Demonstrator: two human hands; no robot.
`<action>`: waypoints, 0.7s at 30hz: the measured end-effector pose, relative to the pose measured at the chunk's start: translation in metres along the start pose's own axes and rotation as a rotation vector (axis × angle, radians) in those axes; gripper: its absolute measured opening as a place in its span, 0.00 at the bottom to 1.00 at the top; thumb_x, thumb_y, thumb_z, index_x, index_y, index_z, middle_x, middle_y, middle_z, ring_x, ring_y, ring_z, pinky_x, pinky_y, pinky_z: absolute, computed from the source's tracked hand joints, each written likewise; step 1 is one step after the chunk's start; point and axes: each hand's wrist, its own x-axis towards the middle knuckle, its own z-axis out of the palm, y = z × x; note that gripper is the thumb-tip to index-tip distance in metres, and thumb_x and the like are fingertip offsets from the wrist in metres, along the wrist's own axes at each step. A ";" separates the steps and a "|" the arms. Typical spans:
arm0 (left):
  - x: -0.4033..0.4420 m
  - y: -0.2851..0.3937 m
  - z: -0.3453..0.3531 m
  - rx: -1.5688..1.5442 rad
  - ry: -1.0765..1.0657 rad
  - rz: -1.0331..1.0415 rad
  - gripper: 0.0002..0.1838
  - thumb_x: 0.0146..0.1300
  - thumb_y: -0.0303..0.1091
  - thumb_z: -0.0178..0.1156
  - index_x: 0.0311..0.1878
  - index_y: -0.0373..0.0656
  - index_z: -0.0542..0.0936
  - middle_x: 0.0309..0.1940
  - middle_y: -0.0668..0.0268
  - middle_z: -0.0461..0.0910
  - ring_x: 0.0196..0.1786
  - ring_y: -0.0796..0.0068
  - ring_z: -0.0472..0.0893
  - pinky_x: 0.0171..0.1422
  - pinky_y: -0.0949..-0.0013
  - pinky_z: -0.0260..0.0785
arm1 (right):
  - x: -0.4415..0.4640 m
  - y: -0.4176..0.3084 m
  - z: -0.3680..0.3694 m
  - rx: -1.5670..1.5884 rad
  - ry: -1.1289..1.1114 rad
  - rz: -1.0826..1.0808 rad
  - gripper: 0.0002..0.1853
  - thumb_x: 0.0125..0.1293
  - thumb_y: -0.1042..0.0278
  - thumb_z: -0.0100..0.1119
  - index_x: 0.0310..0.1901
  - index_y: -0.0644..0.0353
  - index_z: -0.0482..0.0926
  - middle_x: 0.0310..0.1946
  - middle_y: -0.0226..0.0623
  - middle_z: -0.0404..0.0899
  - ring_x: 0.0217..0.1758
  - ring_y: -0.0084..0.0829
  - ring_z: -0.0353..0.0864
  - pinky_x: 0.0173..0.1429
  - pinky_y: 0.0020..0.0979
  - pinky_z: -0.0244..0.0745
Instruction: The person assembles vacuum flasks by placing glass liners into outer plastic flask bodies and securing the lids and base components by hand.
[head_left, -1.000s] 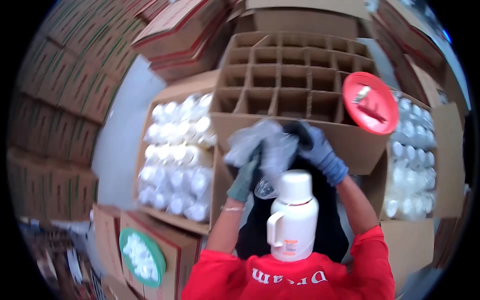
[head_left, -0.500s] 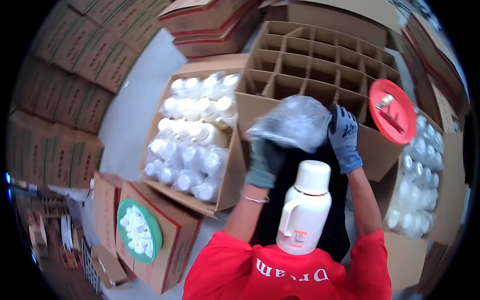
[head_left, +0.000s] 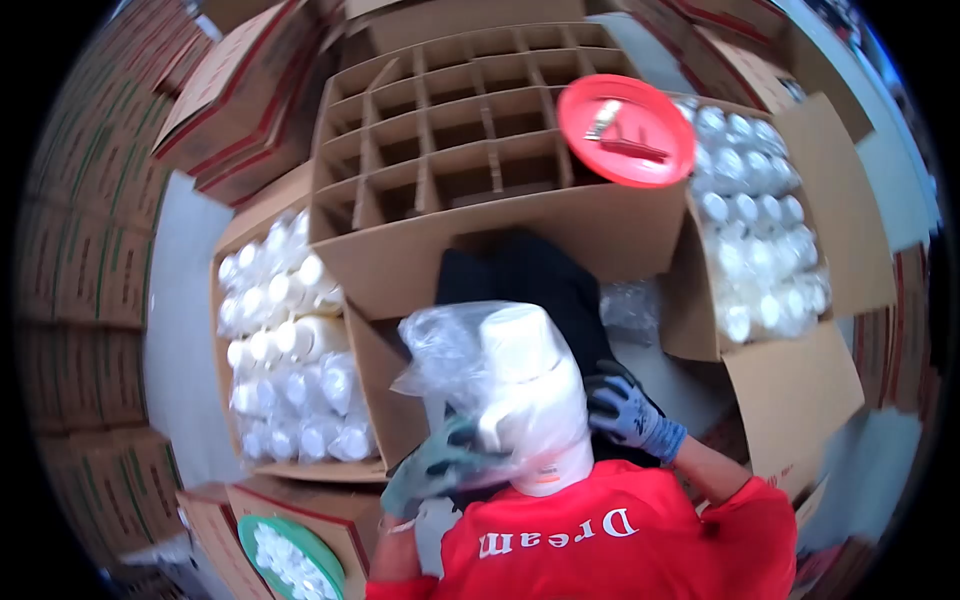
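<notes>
A white flask with a rounded cap stands upright against the red shirt. Clear plastic wrap lies over its left side and handle. My left hand, in a grey-green glove, is at the flask's lower left with fingers spread apart against the plastic. My right hand, in a blue-grey glove with dark fingertips, is at the flask's right side, its fingers bent; what they hold, if anything, is hidden behind the flask.
Ahead is a divided carton with a red lid-like dish on its right corner. Cartons of wrapped white flasks stand left and right. A green bowl of white caps is at lower left. Stacked boxes line the far left.
The plastic wrap has come down from in front of the divided carton onto the flask. Both hands have moved back toward the body, one to each side of the flask. The view has shifted.
</notes>
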 end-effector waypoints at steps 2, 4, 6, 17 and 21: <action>-0.036 0.002 0.020 -0.076 -0.218 -0.491 0.24 0.63 0.43 0.63 0.58 0.41 0.80 0.59 0.55 0.77 0.65 0.62 0.72 0.70 0.60 0.62 | -0.040 -0.006 0.021 0.090 -0.095 -0.144 0.21 0.48 0.62 0.64 0.47 0.51 0.79 0.57 0.42 0.70 0.64 0.47 0.68 0.74 0.61 0.56; -0.048 0.012 0.019 -0.106 -0.382 -0.768 0.26 0.65 0.44 0.61 0.61 0.38 0.77 0.58 0.55 0.77 0.61 0.62 0.76 0.66 0.62 0.66 | -0.053 -0.023 0.000 0.164 -0.164 -0.120 0.15 0.55 0.62 0.58 0.45 0.53 0.78 0.56 0.44 0.70 0.66 0.45 0.67 0.76 0.61 0.51; -0.037 0.032 -0.007 -0.401 -0.235 -0.719 0.27 0.69 0.41 0.58 0.66 0.36 0.70 0.57 0.56 0.78 0.52 0.64 0.83 0.58 0.65 0.73 | -0.080 -0.021 -0.005 0.210 -0.145 -0.101 0.12 0.59 0.62 0.57 0.43 0.54 0.78 0.56 0.47 0.71 0.66 0.47 0.66 0.76 0.59 0.50; 0.069 0.026 -0.031 -0.262 0.138 -1.264 0.23 0.58 0.32 0.69 0.55 0.32 0.78 0.40 0.65 0.84 0.42 0.72 0.82 0.47 0.66 0.76 | -0.105 0.088 -0.096 0.330 0.095 0.360 0.21 0.62 0.68 0.60 0.57 0.59 0.75 0.56 0.45 0.74 0.63 0.46 0.71 0.67 0.42 0.67; 0.057 0.030 -0.053 -0.031 0.143 -0.978 0.18 0.65 0.41 0.62 0.48 0.35 0.80 0.38 0.66 0.81 0.38 0.73 0.79 0.42 0.68 0.72 | -0.106 0.276 -0.141 -0.294 0.771 0.596 0.21 0.62 0.66 0.61 0.57 0.57 0.75 0.52 0.45 0.77 0.51 0.44 0.79 0.59 0.40 0.74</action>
